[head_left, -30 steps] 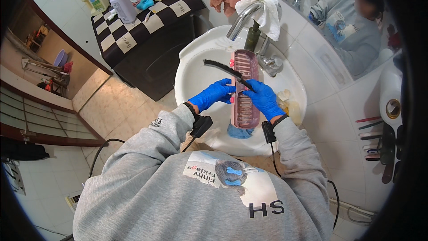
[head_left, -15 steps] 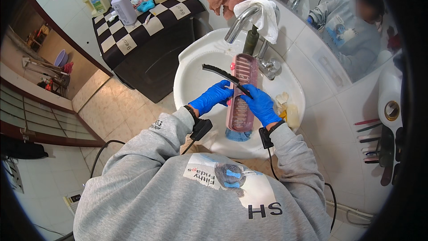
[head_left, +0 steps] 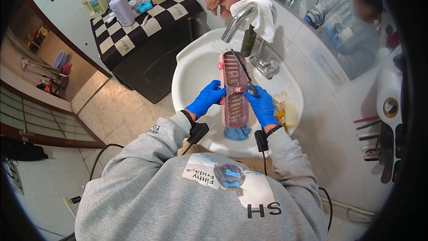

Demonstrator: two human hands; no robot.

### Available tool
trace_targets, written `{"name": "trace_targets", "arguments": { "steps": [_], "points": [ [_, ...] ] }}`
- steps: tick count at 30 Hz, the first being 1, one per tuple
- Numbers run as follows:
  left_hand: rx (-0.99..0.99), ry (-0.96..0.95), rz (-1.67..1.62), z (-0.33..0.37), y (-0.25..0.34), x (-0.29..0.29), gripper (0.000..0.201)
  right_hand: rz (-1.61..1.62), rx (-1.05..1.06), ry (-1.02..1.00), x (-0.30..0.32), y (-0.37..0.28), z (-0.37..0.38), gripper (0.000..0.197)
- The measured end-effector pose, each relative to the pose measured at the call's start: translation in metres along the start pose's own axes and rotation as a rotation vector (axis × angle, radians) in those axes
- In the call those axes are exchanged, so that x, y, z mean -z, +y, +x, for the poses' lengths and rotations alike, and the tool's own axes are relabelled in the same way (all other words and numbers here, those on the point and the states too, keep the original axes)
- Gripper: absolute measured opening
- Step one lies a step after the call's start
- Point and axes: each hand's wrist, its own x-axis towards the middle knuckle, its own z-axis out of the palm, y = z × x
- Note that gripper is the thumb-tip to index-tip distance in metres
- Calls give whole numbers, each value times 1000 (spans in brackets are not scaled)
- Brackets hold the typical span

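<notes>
Hiding the basin floor of the white sink (head_left: pixel 191 69), a long pink slatted grille (head_left: pixel 233 90) lies lengthwise between both blue-gloved hands, its far end toward the faucet (head_left: pixel 236 20). Left hand (head_left: pixel 208 98) grips its left edge; right hand (head_left: pixel 261 104) holds a thin dark brush (head_left: pixel 244 72) slanted across the slats, bristles indistinct.

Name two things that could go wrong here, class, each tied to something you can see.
The long pink slatted tray is held over the sink only by gloved fingers at its sides; wet gloves might let it slip into the basin. The thin dark brush in the right hand works close to the faucet and could knock the dark bottle beside it.
</notes>
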Motion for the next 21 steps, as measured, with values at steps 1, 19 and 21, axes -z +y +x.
{"name": "trace_targets", "arguments": {
  "steps": [1,19,21],
  "points": [
    [11,-1,-7,-1,-1,0,43,15,-32,-48,-1,0,1,35],
    [60,131,-91,-1,-27,26,45,293,-120,-165,-1,9,13,26],
    [89,117,-176,2,-31,30,43,275,-143,-163,8,11,9,26]
  ]
}}
